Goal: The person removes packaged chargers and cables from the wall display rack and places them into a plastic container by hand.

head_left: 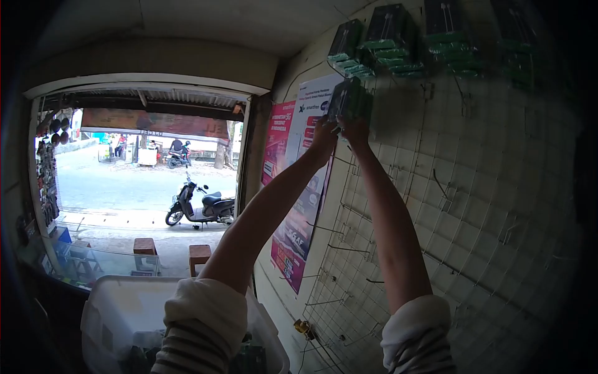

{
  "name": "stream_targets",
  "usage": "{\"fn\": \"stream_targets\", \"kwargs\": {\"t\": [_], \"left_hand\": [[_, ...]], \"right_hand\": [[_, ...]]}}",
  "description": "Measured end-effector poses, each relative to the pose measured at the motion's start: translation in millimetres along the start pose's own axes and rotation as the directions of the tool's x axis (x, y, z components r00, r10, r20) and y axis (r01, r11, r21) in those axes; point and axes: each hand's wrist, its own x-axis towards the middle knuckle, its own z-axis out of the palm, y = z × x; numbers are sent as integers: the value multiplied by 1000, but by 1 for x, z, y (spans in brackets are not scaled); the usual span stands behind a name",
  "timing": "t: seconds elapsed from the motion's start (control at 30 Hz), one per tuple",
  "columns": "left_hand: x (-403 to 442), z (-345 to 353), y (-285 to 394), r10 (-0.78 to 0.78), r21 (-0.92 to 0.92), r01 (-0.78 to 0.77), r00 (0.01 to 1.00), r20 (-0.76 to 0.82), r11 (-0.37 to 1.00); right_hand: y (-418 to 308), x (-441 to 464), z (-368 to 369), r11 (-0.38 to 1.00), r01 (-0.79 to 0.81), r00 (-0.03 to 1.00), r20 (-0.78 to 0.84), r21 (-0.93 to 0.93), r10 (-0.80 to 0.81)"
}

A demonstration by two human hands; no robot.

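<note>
Both my arms reach up to a wire grid rack (430, 181) on the wall. My left hand (324, 135) and my right hand (356, 129) are closed at the lower edge of a black-and-green package (347, 100), one on each side. It sits at the rack's upper left, in front of a poster, and looks like several packs stacked together. Fingertips are dim and partly hidden. Above and to the right hang more bundles of black-and-green packages (389, 28), wrapped in clear plastic, with a white cable-like picture on the front.
Bare metal hooks (441, 187) stick out of the grid. Pink and blue posters (298, 206) cover the wall to the left. Below stands a translucent plastic tub (124, 299) with dark and green packs inside. A glass counter (118, 265), stools (145, 247) and a parked scooter (199, 206) lie toward the street.
</note>
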Motion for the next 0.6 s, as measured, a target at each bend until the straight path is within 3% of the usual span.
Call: {"fn": "stream_targets", "kwargs": {"t": [0.03, 0.17, 0.23, 0.27, 0.33, 0.43, 0.53, 0.6], "left_hand": [[-2, 0, 2, 4, 54, -4, 1000, -10, 999], [14, -19, 1, 83, 222, -89, 996, 39, 971], [8, -19, 10, 67, 141, -70, 997, 27, 988], [10, -24, 12, 48, 248, -50, 999, 15, 967], [14, -29, 17, 33, 351, -32, 999, 3, 936], [20, -32, 22, 35, 192, -33, 999, -11, 981], [27, -39, 24, 52, 156, -51, 999, 0, 986], [29, -41, 30, 51, 241, -91, 984, 168, 966]], "right_hand": [[8, 10, 7, 1000, 0, 1000, 6, 7, 0], [31, 35, 36, 999, -2, 969, -246, 41, 12], [31, 36, 37, 999, 38, 955, -295, 38, -25], [32, 35, 38, 998, 50, 950, -311, 36, -37], [20, 30, 34, 989, 80, 955, -293, 127, -39], [2, 19, 26, 943, 32, 988, -152, 330, 20], [-1, 21, 30, 960, 39, 979, -205, 277, 20], [-4, 20, 31, 956, 48, 981, -195, 288, 9]]}}
